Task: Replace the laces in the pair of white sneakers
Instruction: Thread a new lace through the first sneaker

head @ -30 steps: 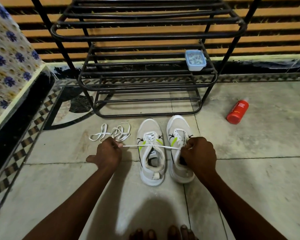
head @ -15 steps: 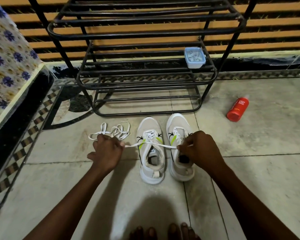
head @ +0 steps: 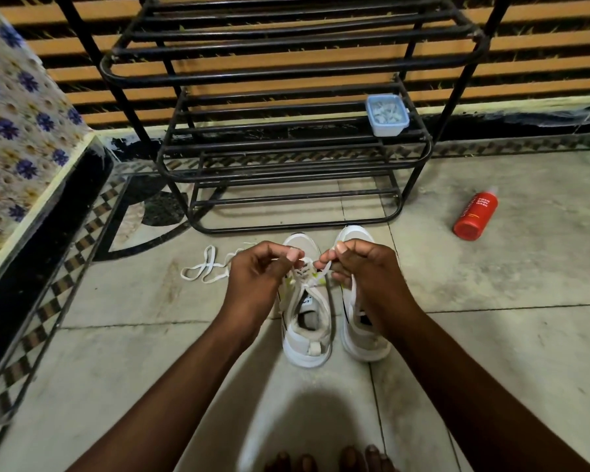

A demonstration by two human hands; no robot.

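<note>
Black rack [head: 286, 74] just behind my sneakers [head: 307, 349], red bottle [head: 476, 214] well right, spare lace [head: 201, 270] left, my left hand [head: 256, 277] and right hand [head: 365, 270] both pinch one shoelace [head: 321, 272].

Two forearms are shown bare: the left forearm [head: 171, 396] and the right forearm [head: 474, 386] are uncovered from the wrist to the lower edge of the view. The left hand [head: 256, 277] and right hand [head: 361, 270] are bare too. Short, pale thumbnails [head: 341, 247] are seen. Bare toes [head: 324, 461] are cut off by the bottom edge.
</note>
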